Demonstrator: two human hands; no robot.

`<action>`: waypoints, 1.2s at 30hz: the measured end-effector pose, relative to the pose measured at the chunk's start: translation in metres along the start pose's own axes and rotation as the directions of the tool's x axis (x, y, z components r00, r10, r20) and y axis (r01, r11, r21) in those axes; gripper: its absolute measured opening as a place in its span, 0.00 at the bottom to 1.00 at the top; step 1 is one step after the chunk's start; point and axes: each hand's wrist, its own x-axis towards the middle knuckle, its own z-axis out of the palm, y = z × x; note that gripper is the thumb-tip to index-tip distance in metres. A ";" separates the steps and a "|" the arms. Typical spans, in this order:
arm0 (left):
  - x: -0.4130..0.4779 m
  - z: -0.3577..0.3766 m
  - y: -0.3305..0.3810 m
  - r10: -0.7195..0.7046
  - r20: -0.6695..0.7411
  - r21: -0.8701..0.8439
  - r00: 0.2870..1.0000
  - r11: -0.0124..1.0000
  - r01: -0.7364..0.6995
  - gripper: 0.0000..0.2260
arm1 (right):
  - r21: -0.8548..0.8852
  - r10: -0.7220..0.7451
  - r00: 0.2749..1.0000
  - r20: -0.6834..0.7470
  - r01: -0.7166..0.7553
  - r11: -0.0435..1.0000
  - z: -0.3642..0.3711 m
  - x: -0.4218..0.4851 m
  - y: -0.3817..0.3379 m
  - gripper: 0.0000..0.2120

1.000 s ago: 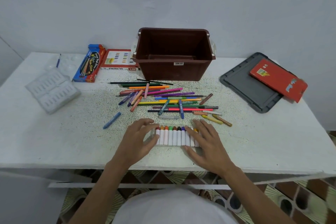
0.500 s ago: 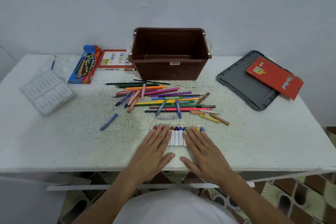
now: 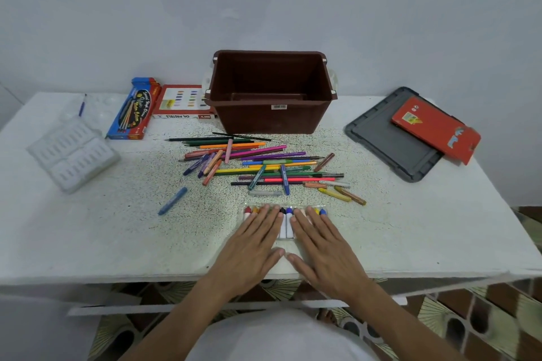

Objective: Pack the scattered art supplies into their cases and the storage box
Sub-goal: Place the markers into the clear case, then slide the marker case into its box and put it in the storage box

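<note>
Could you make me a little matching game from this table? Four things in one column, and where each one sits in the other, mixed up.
Things:
1. brown storage box
2. red case
3. clear plastic tray
4. crayon pack

Places:
A. under the left hand and right hand
B. on the grey lid
C. far left of the table
D. behind the pencil pile

Pairs: 1-D, 2-B, 3-C, 4-A.

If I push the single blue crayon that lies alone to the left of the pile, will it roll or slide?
It will probably roll: the blue crayon looks round and lies free on the flat table, touching nothing. It seems small and thin, so it is likely light. Pushed along its length, it may slide instead over the speckled surface.
</note>
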 end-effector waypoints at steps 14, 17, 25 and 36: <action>-0.004 0.002 -0.001 -0.007 -0.042 -0.168 0.999 0.986 0.000 0.26 | 0.059 0.054 0.998 0.024 -0.055 0.997 -0.003 0.002 0.000 0.30; -0.004 0.000 -0.002 -0.050 -0.098 -0.309 0.994 0.951 0.017 0.25 | 0.126 0.072 0.997 0.021 -0.074 0.989 -0.003 0.007 -0.001 0.28; -0.001 -0.007 -0.024 -0.250 -0.220 -0.461 0.943 0.878 0.125 0.20 | 0.227 0.091 0.996 -0.009 -0.087 0.970 -0.013 0.037 0.003 0.27; 0.015 -0.043 -0.079 -0.549 -0.200 -0.661 0.811 0.687 0.302 0.14 | 0.466 -0.004 1.000 0.023 -0.008 0.885 -0.040 0.119 -0.012 0.30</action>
